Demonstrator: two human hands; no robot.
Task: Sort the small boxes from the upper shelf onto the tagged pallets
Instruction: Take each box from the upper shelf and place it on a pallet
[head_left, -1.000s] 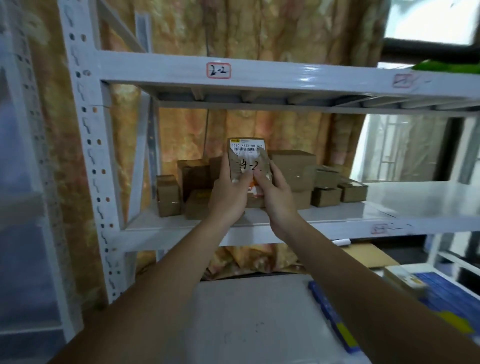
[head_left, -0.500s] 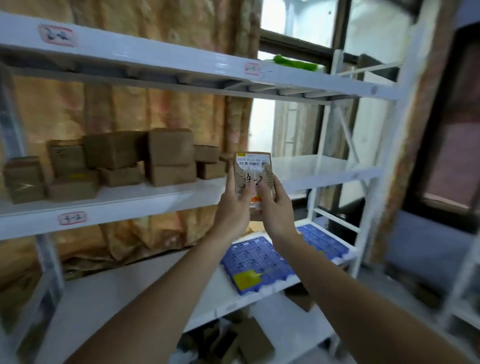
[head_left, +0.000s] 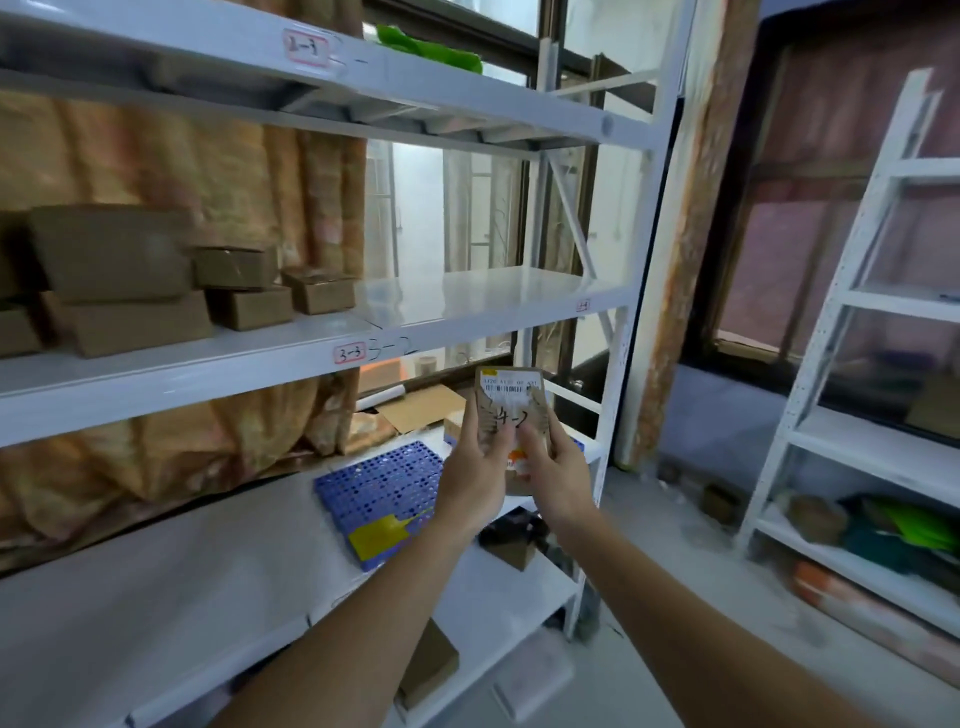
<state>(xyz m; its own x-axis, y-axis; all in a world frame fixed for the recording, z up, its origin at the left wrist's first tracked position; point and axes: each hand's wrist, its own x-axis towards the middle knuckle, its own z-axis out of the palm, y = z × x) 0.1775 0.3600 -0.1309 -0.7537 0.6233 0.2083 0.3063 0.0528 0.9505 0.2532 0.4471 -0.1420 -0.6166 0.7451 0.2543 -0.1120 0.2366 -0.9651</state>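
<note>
Both hands hold a small box (head_left: 511, 415) marked "4-2" upright in the air before the shelf's right end: left hand (head_left: 475, 480) and right hand (head_left: 558, 475) fingers curl round its sides. A blue pallet (head_left: 379, 486) lies on the lower shelf (head_left: 208, 561) just beside them.

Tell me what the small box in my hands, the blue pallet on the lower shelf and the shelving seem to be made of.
Small box: brown cardboard, matte, with a white printed paper label. Blue pallet: likely moulded plastic, judging by its uniform colour and grid of holes; a yellow tag lies on it. Shelving: apparently white-painted metal, glossy, with perforated uprights.
</note>
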